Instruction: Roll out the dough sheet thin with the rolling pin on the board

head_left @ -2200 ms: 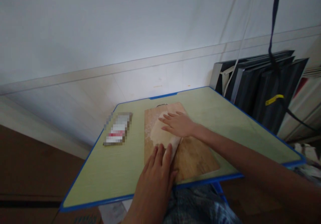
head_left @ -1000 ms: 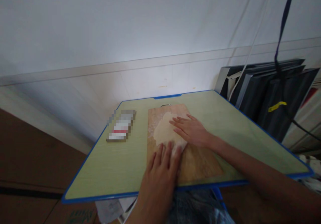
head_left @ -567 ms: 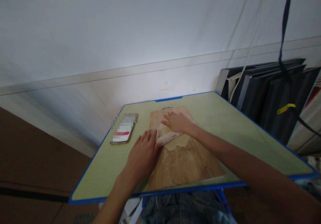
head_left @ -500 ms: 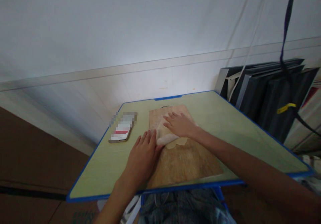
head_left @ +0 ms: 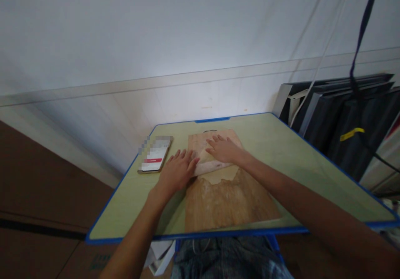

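A pale, thin sheet of what looks like dough (head_left: pixel 211 168) lies on a wooden cutting board (head_left: pixel 231 206), with a thicker folded band across it and a ragged near edge. My right hand (head_left: pixel 223 149) lies flat on the upper part of the sheet, fingers spread. At the sheet's left end, my left hand (head_left: pixel 178 167) rests open, palm down, its thumb by the folded band. Part of the sheet is hidden under my right hand.
A phone (head_left: pixel 155 154) lies on the green table (head_left: pixel 290 154) left of the board. Blue edging runs round the tabletop, and a white wall (head_left: pixel 187 100) stands behind it. Dark panels (head_left: pixel 337 112) lean at the right, with a black strap (head_left: pixel 356 58) hanging in front.
My left hand has shifted slightly up and left, and its thumb now stands apart. The folded band lies flatter and straighter. My right hand stays on the sheet, and the view has moved slightly.
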A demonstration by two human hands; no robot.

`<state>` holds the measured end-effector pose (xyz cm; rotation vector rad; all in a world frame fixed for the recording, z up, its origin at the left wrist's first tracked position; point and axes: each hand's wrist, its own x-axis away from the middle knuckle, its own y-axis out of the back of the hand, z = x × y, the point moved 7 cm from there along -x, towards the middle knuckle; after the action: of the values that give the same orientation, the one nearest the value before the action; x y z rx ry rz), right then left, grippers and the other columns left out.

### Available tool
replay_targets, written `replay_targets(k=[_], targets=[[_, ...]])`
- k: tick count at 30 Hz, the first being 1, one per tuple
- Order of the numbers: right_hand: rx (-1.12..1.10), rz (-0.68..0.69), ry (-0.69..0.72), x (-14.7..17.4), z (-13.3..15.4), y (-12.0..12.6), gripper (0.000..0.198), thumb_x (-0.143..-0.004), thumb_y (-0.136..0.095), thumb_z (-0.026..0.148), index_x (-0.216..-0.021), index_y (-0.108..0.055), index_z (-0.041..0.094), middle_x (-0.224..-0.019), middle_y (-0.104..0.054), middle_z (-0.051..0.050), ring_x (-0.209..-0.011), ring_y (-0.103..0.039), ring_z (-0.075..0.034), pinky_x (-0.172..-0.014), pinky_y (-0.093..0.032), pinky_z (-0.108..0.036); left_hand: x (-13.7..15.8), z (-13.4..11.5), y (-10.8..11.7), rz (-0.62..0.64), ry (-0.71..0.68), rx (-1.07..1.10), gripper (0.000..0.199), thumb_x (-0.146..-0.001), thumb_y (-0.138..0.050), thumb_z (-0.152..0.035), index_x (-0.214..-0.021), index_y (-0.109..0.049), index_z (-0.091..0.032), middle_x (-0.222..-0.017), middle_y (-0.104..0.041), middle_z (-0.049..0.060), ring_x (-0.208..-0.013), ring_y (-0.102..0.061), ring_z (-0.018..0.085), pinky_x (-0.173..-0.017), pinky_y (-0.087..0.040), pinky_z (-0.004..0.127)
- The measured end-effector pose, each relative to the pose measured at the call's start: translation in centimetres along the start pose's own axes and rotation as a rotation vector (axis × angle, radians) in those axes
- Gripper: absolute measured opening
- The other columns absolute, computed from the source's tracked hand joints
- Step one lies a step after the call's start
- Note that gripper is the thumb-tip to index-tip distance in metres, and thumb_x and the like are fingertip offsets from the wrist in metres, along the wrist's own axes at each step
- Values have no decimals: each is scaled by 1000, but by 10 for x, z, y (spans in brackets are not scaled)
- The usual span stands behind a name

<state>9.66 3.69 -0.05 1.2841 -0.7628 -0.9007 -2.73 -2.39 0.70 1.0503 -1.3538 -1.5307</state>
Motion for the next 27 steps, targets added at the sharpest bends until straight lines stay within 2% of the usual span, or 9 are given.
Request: replay_targets(k=[4, 8, 12, 15, 18, 21, 24, 27], targets=[[14, -1, 24, 6, 4, 0, 54, -94, -27, 40, -141, -33, 14, -144, -33, -21, -133, -27, -35, -101, -27, -57, 5, -1, 2, -15, -18, -14, 50, -96, -20, -39, -133, -42, -13, -137, -47, 13, -131, -36, 29, -102, -36, 47], [43, -10, 145, 46, 21, 1, 51, -95, -22, 37, -141, -33, 16, -145, -34, -16, -134, -27, -30, -103, -26, -55, 37, -17, 6, -64, -4, -11, 53, -95, -23, -44, -135, -41, -13, -138, -46, 12, -129, -40, 28, -103, -36, 46], [43, -120, 234, 92, 36, 4, 49, -96, -21, 36, -139, -37, 20, -143, -40, -12, -133, -31, -25, -105, -26, -51, 78, -37, 4, -229, -45, -85, 65, -91, -24, -55, -137, -37, -12, -141, -40, 15, -129, -38, 30, -103, -36, 47], [25, -155, 241, 103, 38, 3, 49, -96, -21, 40, -139, -37, 23, -143, -40, -9, -132, -34, -24, -105, -27, -51, 91, -43, 3, -315, -79, -125, 68, -90, -23, -58, -139, -34, -12, -142, -38, 17, -130, -37, 31, -102, -35, 50], [34, -174, 242, 85, 33, 7, 49, -96, -22, 41, -139, -37, 22, -143, -40, -10, -133, -31, -24, -107, -25, -49, 75, -35, 4, -264, -53, -104, 63, -90, -27, -56, -137, -37, -15, -141, -41, 15, -131, -36, 31, -102, -34, 51], [29, -186, 178, 48, 19, 13, 51, -96, -23, 41, -139, -36, 18, -145, -37, -12, -134, -28, -26, -106, -22, -52, 38, -17, 6, -145, -13, -60, 52, -94, -27, -46, -133, -42, -16, -137, -46, 13, -129, -38, 30, -101, -36, 49], [13, -135, 79, 12, 3, 11, 51, -96, -24, 41, -138, -37, 16, -144, -38, -15, -134, -29, -29, -103, -27, -54, 1, 2, 4, -42, -39, -25, 47, -96, -20, -38, -125, -49, -16, -129, -54, 13, -125, -45, 28, -98, -39, 46], [-36, -58, -19, -2, -8, 4, 52, -95, -26, 42, -139, -36, 15, -143, -37, -18, -133, -30, -31, -101, -30, -55, -21, 11, 2, 4, -89, 5, 45, -97, -19, -35, -121, -52, -17, -125, -58, 10, -122, -48, 22, -98, -40, 40]])
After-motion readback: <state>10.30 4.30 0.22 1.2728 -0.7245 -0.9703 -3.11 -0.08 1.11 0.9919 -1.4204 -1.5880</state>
